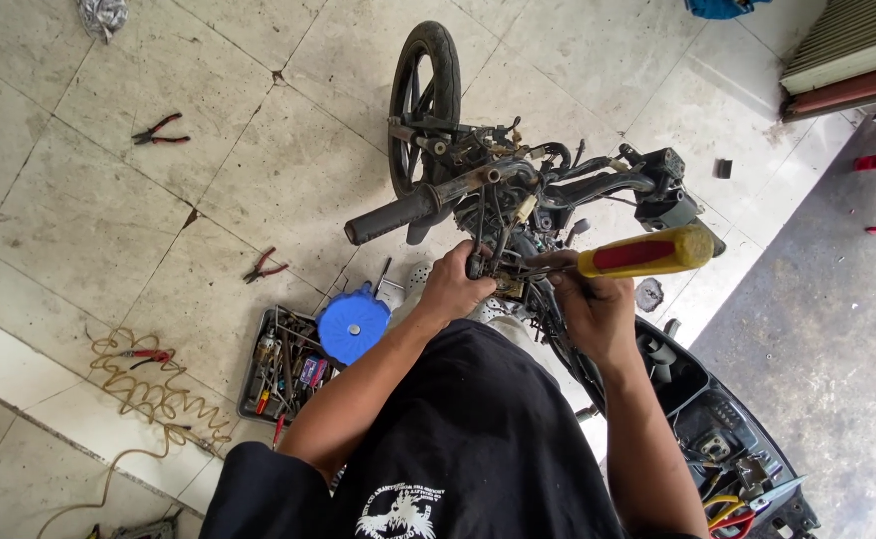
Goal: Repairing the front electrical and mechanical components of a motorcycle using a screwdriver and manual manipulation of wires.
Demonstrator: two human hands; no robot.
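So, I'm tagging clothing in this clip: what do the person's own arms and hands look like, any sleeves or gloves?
Both arms are bare from the short sleeves down. The left hand and right hand wear no gloves; no watch or rings are visible. The person wears a black T-shirt with a white printed graphic on the front.

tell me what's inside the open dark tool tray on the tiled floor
The dark tool tray holds a jumble of small hand tools, some with red handles. A round blue plastic lid covers its far right corner, and the person's left arm hides its near right edge.
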